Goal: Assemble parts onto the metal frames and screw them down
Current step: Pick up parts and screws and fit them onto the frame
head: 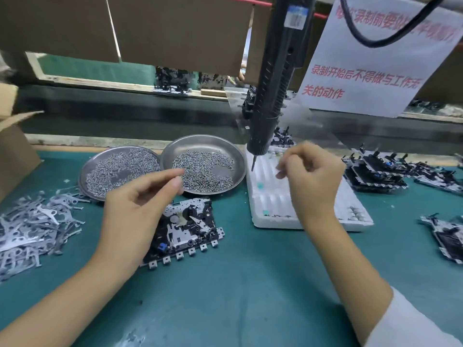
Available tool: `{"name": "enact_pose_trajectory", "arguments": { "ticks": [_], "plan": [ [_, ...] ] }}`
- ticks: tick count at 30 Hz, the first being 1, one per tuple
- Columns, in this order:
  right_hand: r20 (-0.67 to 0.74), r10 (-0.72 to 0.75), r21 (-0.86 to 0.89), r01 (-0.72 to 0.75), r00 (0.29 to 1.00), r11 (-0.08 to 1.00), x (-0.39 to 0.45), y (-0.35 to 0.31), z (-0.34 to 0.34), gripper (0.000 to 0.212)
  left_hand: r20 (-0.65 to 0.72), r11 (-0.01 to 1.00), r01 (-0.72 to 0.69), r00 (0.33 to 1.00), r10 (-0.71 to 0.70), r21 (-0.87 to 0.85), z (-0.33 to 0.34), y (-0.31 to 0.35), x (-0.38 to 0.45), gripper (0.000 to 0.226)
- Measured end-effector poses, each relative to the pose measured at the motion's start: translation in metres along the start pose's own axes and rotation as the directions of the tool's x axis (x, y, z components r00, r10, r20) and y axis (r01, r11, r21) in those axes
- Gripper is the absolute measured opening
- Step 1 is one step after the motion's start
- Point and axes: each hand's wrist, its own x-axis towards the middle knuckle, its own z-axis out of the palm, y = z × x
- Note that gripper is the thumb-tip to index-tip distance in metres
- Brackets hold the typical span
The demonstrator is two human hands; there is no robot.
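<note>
Metal frame (186, 227) is sitting mid-frame on the green surface (250, 284), partly under the left hand (135, 206). Left grip's pinching narrow, can't tell on what; right hand (313, 176) is curling loosely, apparently holding nothing, beside the hanging screwdriver (273, 96).

A metal frame (186, 225) lies before two screw dishes (120, 169), between loose brackets (32, 224) left and a tray (273, 196) right.

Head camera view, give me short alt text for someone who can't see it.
A person's left hand and right hand hover with fingers curled above a metal frame assembly on a green bench mat. An electric screwdriver hangs over two steel dishes of screws, with loose metal brackets at left.
</note>
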Motion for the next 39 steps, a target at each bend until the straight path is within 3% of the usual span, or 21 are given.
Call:
{"name": "enact_pose_trajectory", "arguments": {
  "ticks": [3, 6, 10, 16, 21, 25, 27, 29, 30, 32, 35, 39],
  "plan": [
    [0.057, 0.163, -0.376, -0.13, 0.985, 0.918, 0.042, 0.037, -0.029, 0.017, -0.034, 0.998, 0.03, 0.999, -0.032, -0.061, 0.0, -0.001, 0.002, 0.017],
    [0.247, 0.268, -0.663, -0.039, 0.931, 0.748, 0.07, 0.071, -0.046, 0.028, -0.04, 0.996, 0.044, 0.998, -0.048, -0.08, 0.0, -0.002, 0.002, 0.016],
    [0.471, 0.346, -0.742, 0.151, 0.811, 0.653, 0.085, 0.086, -0.046, 0.036, -0.041, 0.997, 0.039, 0.998, -0.042, -0.065, 0.0, -0.002, 0.002, 0.016],
    [0.542, 0.298, -0.797, 0.37, 0.785, 0.477, 0.089, 0.081, -0.03, 0.049, 0.001, 0.997, 0.026, 1.0, -0.026, -0.068, 0.001, 0.0, 0.0, 0.019],
    [0.571, 0.263, -0.78, 0.415, 0.778, 0.468, 0.091, 0.084, -0.03, 0.038, 0.039, 0.998, 0.036, 0.999, -0.033, -0.059, 0.002, -0.001, -0.005, 0.017],
    [0.502, 0.184, -0.754, 0.323, 0.845, 0.571, 0.09, 0.071, -0.041, 0.025, 0.043, 0.996, 0.051, 0.998, -0.048, -0.068, 0.004, -0.004, -0.007, 0.018],
    [0.459, 0.279, -0.722, 0.171, 0.843, 0.671, 0.083, 0.054, -0.05, 0.02, 0.053, 0.996, 0.049, 0.998, -0.045, -0.071, 0.005, -0.004, -0.008, 0.018],
    [0.526, 0.436, -0.596, -0.049, 0.73, 0.801, 0.065, 0.03, -0.054, 0.015, 0.066, 0.997, 0.04, 0.997, -0.036, -0.061, 0.006, -0.003, -0.01, 0.018],
    [0.586, 0.459, -0.496, -0.153, 0.668, 0.855, 0.053, 0.018, -0.052, 0.013, 0.076, 0.998, 0.032, 0.997, -0.029, -0.049, 0.006, -0.002, -0.01, 0.018],
    [0.675, 0.41, -0.255, -0.327, 0.614, 0.91, 0.024, -0.005, -0.037, 0.012, 0.096, 1.0, 0.012, 0.995, -0.011, -0.016, 0.007, -0.001, -0.013, 0.019],
    [0.734, 0.308, 0.031, -0.483, 0.605, 0.875, -0.012, -0.026, -0.005, 0.013, 0.117, 0.999, -0.02, 0.993, 0.016, 0.031, 0.009, -0.001, -0.015, 0.018],
    [0.718, 0.268, 0.232, -0.584, 0.643, 0.778, -0.033, -0.025, 0.021, 0.022, 0.127, 0.999, -0.038, 0.991, 0.033, 0.038, 0.007, -0.002, -0.013, 0.019]
  ]
}}
